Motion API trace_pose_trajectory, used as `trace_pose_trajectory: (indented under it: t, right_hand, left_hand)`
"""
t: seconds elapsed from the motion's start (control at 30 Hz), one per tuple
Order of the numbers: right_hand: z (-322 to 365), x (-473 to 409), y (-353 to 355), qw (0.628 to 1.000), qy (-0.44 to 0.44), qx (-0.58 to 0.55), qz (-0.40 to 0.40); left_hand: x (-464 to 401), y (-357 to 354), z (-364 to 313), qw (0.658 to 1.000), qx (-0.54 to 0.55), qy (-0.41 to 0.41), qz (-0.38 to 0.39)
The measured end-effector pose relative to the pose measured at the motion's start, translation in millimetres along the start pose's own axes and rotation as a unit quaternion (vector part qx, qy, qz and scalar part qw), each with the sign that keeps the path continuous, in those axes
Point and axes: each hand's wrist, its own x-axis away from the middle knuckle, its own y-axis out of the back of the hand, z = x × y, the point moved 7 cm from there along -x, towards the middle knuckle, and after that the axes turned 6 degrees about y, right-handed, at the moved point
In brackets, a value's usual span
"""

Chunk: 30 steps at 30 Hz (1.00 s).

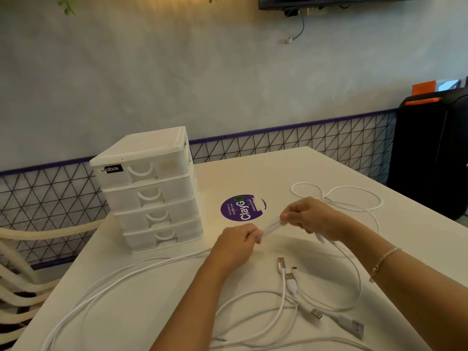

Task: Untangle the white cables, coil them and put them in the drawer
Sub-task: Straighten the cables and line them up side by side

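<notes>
Several white cables lie loose and crossing on the white table, their USB plugs near the front. My left hand and my right hand each pinch one end of a short, blurred stretch of white cable held taut between them, just above the table. More of that cable hangs below my right hand. Another white cable lies looped at the far right. A white drawer unit with four shut drawers stands at the left.
A round purple sticker is on the table behind my hands. A black speaker stands beyond the table's right edge. Cream chair frames are stacked past the left edge. A wall with a wire grid panel runs behind.
</notes>
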Motion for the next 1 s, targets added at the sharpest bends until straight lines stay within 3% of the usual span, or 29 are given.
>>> trace_pose_trajectory:
  t: [0.07, 0.13, 0.3, 0.5, 0.73, 1.0]
  right_hand:
    - [6.3, 8.9, -17.4, 0.986, 0.017, 0.126, 0.105]
    - [10.6, 11.6, -22.6, 0.971, 0.021, 0.189, 0.147]
    - [19.3, -2.7, 19.5, 0.996, 0.029, 0.085, -0.002]
    - [-1.1, 2.0, 17.3, 0.995, -0.003, 0.102, 0.020]
    - [-8.7, 3.9, 27.7, 0.993, -0.018, 0.120, 0.000]
    - [-0.2, -1.6, 23.9, 0.987, -0.012, 0.161, -0.017]
  left_hand:
    - [-3.7, 13.8, 7.7, 0.998, 0.011, 0.015, -0.053]
    - [-4.9, 18.8, 9.7, 0.997, 0.034, 0.013, -0.072]
    - [1.0, 4.3, -10.5, 0.999, -0.003, -0.032, -0.001]
    - [8.5, 3.9, 7.7, 0.996, -0.059, 0.012, 0.064]
    - [24.9, 47.5, 60.6, 0.988, -0.126, 0.076, 0.041]
    - [38.6, 76.7, 100.9, 0.985, -0.130, 0.109, 0.028]
